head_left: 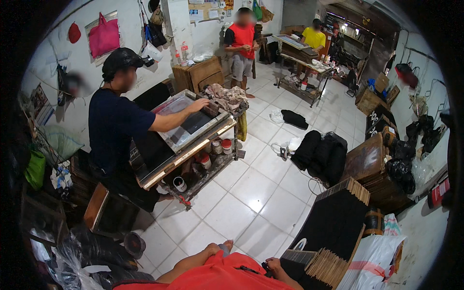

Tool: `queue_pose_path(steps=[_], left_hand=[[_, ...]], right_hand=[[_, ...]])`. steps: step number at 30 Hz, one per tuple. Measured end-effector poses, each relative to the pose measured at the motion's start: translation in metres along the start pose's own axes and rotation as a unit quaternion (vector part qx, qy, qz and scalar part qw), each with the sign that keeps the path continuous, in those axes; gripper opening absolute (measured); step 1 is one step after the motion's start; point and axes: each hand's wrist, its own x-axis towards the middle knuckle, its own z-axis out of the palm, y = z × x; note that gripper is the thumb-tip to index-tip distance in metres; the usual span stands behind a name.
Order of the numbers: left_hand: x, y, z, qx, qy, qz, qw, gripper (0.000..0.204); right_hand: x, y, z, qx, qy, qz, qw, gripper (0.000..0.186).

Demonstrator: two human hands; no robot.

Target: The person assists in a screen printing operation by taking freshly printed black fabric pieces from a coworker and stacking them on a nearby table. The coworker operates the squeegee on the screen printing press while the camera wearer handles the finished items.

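My left hand (211, 249) rests near my grey shorts (224, 250), its fingers too small and hidden to read. My right hand (273, 264) is held low at my right side with its fingers curled. A small dark thing shows at the fingertips, but I cannot make out what it is. Just right of that hand stand stacked boards (327, 268) with brown edges, and black cloth (333, 220) lies over boards behind them. A dark cord-like strip (249, 270) lies across the front of my red shirt (212, 275).
At the left, a co-worker in dark clothes (116, 116) reaches over a framed screen (186, 121) on a worktable. Paint pots (226, 145) stand beneath. Black bundles (319, 154) lie on the tiled floor (232, 193). Two other people stand farther back. A white sack (369, 258) is at right.
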Motion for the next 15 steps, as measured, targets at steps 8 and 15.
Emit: queue_pose_path(steps=[8,15], left_hand=[[-0.011,0.013,-0.014,-0.135,0.003,-0.064,0.989,0.051],[-0.011,0.014,-0.018,-0.113,0.031,-0.065,0.991,0.049]], right_hand=[[0.003,-0.002,-0.005,-0.025,0.013,-0.004,1.000,0.019],[0.004,-0.007,-0.003,0.024,0.003,-0.002,1.000,0.019]])
